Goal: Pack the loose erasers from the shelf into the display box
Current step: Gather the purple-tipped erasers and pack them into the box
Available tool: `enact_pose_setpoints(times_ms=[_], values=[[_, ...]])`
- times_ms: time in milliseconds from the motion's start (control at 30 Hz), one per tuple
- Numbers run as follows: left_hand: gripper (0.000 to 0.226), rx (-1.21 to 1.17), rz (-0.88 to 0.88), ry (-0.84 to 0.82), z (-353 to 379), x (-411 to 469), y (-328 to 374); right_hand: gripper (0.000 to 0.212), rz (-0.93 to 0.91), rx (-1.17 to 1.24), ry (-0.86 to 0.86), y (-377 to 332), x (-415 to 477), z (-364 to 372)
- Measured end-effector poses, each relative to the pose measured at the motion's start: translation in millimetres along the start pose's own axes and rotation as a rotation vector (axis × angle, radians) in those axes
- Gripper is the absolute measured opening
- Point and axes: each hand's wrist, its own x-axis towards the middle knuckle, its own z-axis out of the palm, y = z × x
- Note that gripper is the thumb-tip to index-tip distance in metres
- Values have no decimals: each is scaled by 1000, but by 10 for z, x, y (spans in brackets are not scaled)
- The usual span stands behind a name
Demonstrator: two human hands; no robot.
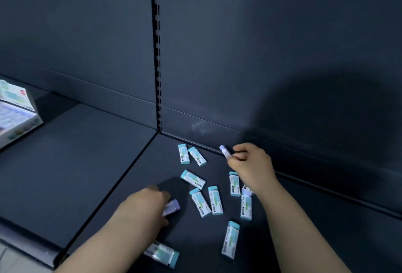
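Several loose erasers in white sleeves with teal ends, one of them (193, 179), lie scattered on the dark shelf (76, 164). My left hand (143, 207) grips a purple-ended eraser (171, 207) low on the shelf. My right hand (250, 164) pinches another purple-ended eraser (225, 151) close to the back panel. A further purple-ended eraser (247, 191) is partly hidden under my right wrist. The display box (15, 111), white with printed sides, stands at the far left edge, well apart from both hands.
The dark back panel (261, 55) rises right behind the erasers, with a slotted upright (157, 55) in the middle. A seam (121, 177) divides the left shelf board from the right one. The shelf's front lip (32, 248) runs along the lower left.
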Motion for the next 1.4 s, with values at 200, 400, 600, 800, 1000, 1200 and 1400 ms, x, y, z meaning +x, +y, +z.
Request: enact_pose_setpoints(times_ms=[200, 400, 600, 800, 1000, 1200, 1400], values=[[50, -88, 4, 104, 33, -45, -26, 20, 14, 249, -275, -183, -519, 97], [70, -108, 133, -29, -39, -73, -174, 28, -101, -228, -375, -142, -823, 572], [70, 18, 257, -10, -76, -1, -261, 26, -390, -778, -266, -214, -871, 537], [73, 75, 349, -10, -91, 157, -263, 71, -369, -729, -628, -238, -732, 355], [69, 80, 397, 108, -134, 204, -347, 64, -458, -729, -478, -295, -725, 491], [66, -12, 487, 303, -255, 192, -829, 57, -443, -601, -263, -612, -743, 819], [68, 51, 555, 462, -481, 231, -1789, 60, -411, -493, -146, -1241, -780, 1578]])
